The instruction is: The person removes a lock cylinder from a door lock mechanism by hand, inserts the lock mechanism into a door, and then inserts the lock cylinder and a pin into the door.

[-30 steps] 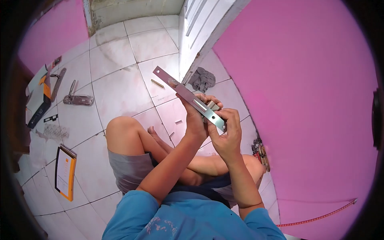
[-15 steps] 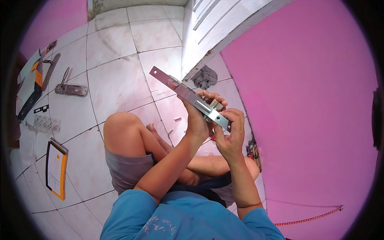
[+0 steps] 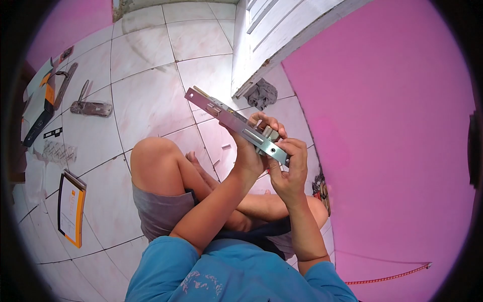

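Note:
A mortise door lock (image 3: 236, 123) with a long metal faceplate is held up in front of me, slanting from upper left to lower right. My left hand (image 3: 250, 146) supports its case from beneath, with the fingers curled round behind. At the lower right end of the faceplate, my right hand (image 3: 293, 160) grips the lock between thumb and fingers. A lock cylinder (image 3: 270, 133) shows at the case near both hands. The left palm and part of the lock case hide each other, so the exact finger contact there is partly unseen.
Door handles on plates (image 3: 91, 108) lie on the tiles at left, near an open box (image 3: 40, 113), a black strike plate (image 3: 53, 133) and a yellow-edged box lid (image 3: 72, 209). A white door (image 3: 282, 45) stands ahead beside a grey rag (image 3: 260, 94). A pink wall (image 3: 392, 151) borders the right.
The lock has tilted slightly, so more of its case and upper edge show behind the faceplate. Both hands keep their hold. The view has shifted a little.

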### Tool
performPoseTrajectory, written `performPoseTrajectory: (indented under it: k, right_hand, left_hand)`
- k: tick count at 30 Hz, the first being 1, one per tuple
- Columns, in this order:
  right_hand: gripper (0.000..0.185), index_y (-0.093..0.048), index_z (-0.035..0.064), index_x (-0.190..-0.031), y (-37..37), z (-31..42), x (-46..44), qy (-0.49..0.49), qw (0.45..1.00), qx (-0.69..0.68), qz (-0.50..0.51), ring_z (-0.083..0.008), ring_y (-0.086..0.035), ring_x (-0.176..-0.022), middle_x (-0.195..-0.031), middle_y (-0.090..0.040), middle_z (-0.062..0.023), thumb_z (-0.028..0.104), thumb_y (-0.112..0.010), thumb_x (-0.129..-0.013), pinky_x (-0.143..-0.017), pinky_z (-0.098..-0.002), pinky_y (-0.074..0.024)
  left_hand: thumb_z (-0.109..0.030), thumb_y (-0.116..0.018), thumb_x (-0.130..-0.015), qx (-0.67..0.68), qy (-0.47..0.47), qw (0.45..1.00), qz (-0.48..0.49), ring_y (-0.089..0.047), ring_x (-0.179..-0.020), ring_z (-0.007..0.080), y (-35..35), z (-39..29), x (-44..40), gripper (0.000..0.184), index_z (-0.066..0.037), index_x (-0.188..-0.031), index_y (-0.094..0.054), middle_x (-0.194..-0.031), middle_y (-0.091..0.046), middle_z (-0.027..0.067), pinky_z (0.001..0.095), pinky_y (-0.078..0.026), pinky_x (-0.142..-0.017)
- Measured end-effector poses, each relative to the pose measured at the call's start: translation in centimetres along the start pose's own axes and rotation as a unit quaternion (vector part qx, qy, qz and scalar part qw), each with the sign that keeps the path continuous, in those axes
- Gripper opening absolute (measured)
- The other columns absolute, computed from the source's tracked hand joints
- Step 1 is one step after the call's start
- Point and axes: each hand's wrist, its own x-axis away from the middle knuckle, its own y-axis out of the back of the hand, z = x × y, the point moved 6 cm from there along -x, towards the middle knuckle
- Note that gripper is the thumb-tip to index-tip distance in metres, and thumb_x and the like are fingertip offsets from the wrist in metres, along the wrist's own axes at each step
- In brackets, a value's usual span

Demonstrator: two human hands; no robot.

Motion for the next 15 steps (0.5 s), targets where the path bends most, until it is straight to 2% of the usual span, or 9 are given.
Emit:
performPoseTrajectory:
  k: [1, 5, 8, 10, 11, 13, 14, 15]
  right_hand:
    - [0.038, -0.057, 0.0041, -0.113, -0.2, 0.2, -0.1, 0.009, 1.000, -0.001, 0.010, -0.0330, -0.063, -0.097, -0.108, -0.059, -0.0171, 0.001, -0.076, -0.081, -0.080, -0.0403, -0.0538]
    - [0.038, -0.057, 0.0043, -0.113, -0.5, 0.2, -0.3, 0.020, 0.999, 0.016, 0.023, -0.0336, -0.063, -0.096, -0.108, -0.058, -0.0171, 0.000, -0.075, -0.080, -0.080, -0.0405, -0.0544]
    - [0.038, -0.057, 0.0042, -0.113, -0.1, -0.2, -1.0, 0.022, 0.999, 0.022, 0.024, -0.0337, -0.063, -0.096, -0.108, -0.058, -0.0172, -0.001, -0.075, -0.080, -0.080, -0.0402, -0.0545]
    - [0.037, -0.057, 0.0040, -0.113, 0.6, 0.1, -1.9, 0.053, 0.998, 0.030, 0.026, -0.0334, -0.063, -0.096, -0.109, -0.058, -0.0173, -0.001, -0.074, -0.081, -0.077, -0.0388, -0.0551]
    - [0.037, -0.057, 0.0040, -0.113, 1.1, 0.3, -2.2, 0.055, 0.998, 0.036, 0.024, -0.0334, -0.063, -0.096, -0.109, -0.058, -0.0173, -0.001, -0.074, -0.081, -0.077, -0.0388, -0.0551]
    - [0.036, -0.057, 0.0040, -0.113, 1.8, 0.2, -2.9, 0.023, 0.998, 0.030, 0.042, -0.0327, -0.063, -0.094, -0.109, -0.057, -0.0172, 0.000, -0.075, -0.081, -0.074, -0.0374, -0.0555]
    - [0.036, -0.057, 0.0040, -0.113, 2.1, 0.0, -3.1, 0.025, 0.998, 0.036, 0.040, -0.0327, -0.063, -0.094, -0.109, -0.057, -0.0172, 0.000, -0.075, -0.081, -0.074, -0.0374, -0.0555]
    - [0.036, -0.058, 0.0040, -0.112, 2.4, -0.5, -3.3, 0.029, 0.998, 0.037, 0.034, -0.0321, -0.063, -0.093, -0.109, -0.057, -0.0169, 0.000, -0.075, -0.081, -0.073, -0.0367, -0.0556]
  left_hand:
    - [-0.082, -0.041, -0.087, 0.014, 0.003, 1.000, -0.001, -0.062, -0.089, 0.0271, 0.2, 0.0, 0.1, 0.074, -0.011, -0.098, -0.059, -0.090, -0.060, 0.0102, 0.0413, -0.054, -0.080]
    - [-0.081, -0.041, -0.088, 0.052, 0.024, 0.998, -0.035, -0.063, -0.094, 0.0286, 1.7, -0.1, 0.1, 0.074, -0.010, -0.097, -0.060, -0.093, -0.063, 0.0113, 0.0427, -0.054, -0.081]
    - [-0.080, -0.038, -0.090, -0.019, 0.015, 0.997, -0.069, -0.063, -0.103, 0.0311, 1.4, 0.0, -0.1, 0.074, -0.009, -0.100, -0.059, -0.100, -0.065, 0.0140, 0.0429, -0.054, -0.086]
    - [-0.079, -0.035, -0.092, -0.091, -0.023, 0.995, -0.040, -0.060, -0.113, 0.0312, -0.6, -0.4, -0.2, 0.078, -0.007, -0.112, -0.056, -0.114, -0.063, 0.0148, 0.0425, -0.051, -0.095]
    - [-0.079, -0.035, -0.092, -0.087, -0.019, 0.995, -0.036, -0.060, -0.113, 0.0312, -0.8, -0.2, -0.1, 0.078, -0.007, -0.112, -0.056, -0.114, -0.063, 0.0148, 0.0425, -0.051, -0.095]
    - [-0.076, -0.030, -0.096, -0.123, 0.000, 0.992, -0.034, -0.056, -0.120, 0.0292, -1.0, 0.0, 0.3, 0.078, -0.006, -0.123, -0.051, -0.129, -0.057, 0.0138, 0.0427, -0.046, -0.101]
    - [-0.076, -0.030, -0.096, -0.119, 0.002, 0.992, -0.029, -0.056, -0.120, 0.0292, -1.0, 0.3, 0.7, 0.078, -0.006, -0.123, -0.051, -0.129, -0.057, 0.0138, 0.0427, -0.046, -0.101]
    - [-0.072, -0.022, -0.098, -0.187, -0.035, 0.981, -0.028, -0.057, -0.116, 0.0269, -1.1, 0.2, 1.0, 0.074, -0.006, -0.119, -0.050, -0.125, -0.058, 0.0130, 0.0430, -0.045, -0.100]
